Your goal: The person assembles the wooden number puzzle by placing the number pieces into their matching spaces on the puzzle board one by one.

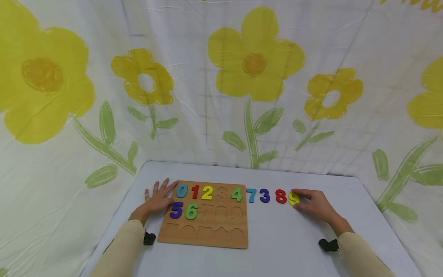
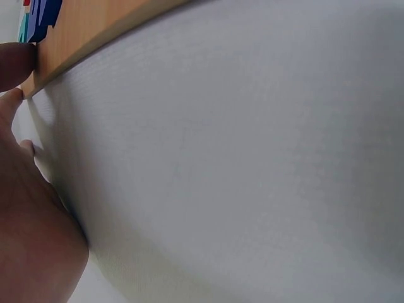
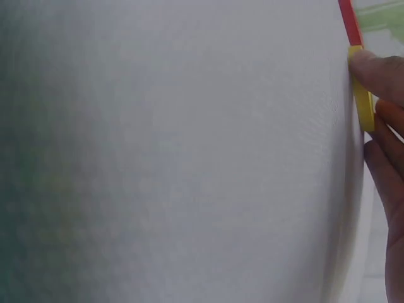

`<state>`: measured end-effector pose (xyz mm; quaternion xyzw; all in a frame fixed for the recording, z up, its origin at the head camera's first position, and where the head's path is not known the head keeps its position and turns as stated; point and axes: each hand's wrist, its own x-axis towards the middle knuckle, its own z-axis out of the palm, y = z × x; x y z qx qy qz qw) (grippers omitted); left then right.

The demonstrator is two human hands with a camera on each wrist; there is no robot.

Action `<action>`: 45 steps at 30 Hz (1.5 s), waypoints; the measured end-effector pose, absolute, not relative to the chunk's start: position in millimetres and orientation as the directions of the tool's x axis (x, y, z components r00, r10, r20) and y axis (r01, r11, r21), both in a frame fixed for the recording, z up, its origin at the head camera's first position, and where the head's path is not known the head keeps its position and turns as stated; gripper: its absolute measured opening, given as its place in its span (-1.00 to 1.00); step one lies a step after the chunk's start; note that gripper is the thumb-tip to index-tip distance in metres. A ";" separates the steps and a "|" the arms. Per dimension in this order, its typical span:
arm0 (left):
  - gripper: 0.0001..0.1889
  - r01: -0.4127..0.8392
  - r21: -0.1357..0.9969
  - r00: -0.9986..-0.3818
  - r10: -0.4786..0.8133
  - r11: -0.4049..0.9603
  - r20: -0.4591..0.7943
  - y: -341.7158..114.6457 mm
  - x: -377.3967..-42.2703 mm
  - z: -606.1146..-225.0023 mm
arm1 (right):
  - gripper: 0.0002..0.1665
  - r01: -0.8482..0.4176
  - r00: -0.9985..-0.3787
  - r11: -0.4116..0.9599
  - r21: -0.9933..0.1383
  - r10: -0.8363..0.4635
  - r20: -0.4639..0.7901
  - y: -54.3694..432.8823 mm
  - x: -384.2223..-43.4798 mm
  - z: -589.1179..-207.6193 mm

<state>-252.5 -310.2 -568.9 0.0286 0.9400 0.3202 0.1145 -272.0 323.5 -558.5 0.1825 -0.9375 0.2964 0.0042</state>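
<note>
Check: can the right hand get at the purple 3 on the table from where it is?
Probably yes. The right hand pinches the yellow 9; the purple 3 lies loose on the table just past the red 8, nothing covering it.

You sat in staged recording setup, not lived-in room: grey table, flower-print sheet hung as backdrop, child's number puzzle board.

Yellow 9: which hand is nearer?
Right. The right hand pinches the yellow 9 on the table, right of the red 8. The left hand rests at the puzzle board's left edge, far across.
</note>
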 end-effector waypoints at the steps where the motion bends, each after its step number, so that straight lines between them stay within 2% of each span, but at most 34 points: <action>1: -0.09 -0.016 0.615 -0.972 0.132 0.788 -0.196 -309.4 -252.2 -567.8 | -0.32 -0.339 -0.936 0.761 -0.553 -0.334 0.115 323.5 -270.2 -557.3; 11: -0.09 -0.004 0.594 -0.969 0.144 0.805 -0.202 -306.0 -260.8 -569.7 | -0.34 -0.301 -0.952 0.768 -0.565 -0.273 0.136 315.9 -245.3 -528.2; 18: -0.10 -0.004 0.604 -0.965 0.156 0.797 -0.212 -303.3 -260.5 -568.5 | -0.35 -0.318 -0.946 0.742 -0.591 -0.292 0.141 289.5 -216.3 -498.8; 28: -0.11 -0.006 0.585 -0.965 0.147 0.811 -0.215 -305.0 -258.4 -571.0 | -0.36 -0.298 -0.954 0.741 -0.602 -0.245 0.170 252.9 -185.9 -471.6; 35: -0.10 -0.012 0.584 -0.966 0.141 0.812 -0.216 -311.7 -257.6 -573.1 | -0.35 -0.382 -0.924 0.672 -0.634 -0.292 0.248 223.1 -183.6 -467.2; 45: -0.10 -0.017 0.584 -0.966 0.137 0.812 -0.218 -312.8 -258.3 -572.6 | -0.35 -0.407 -0.913 0.680 -0.611 -0.329 0.241 184.2 -188.0 -465.9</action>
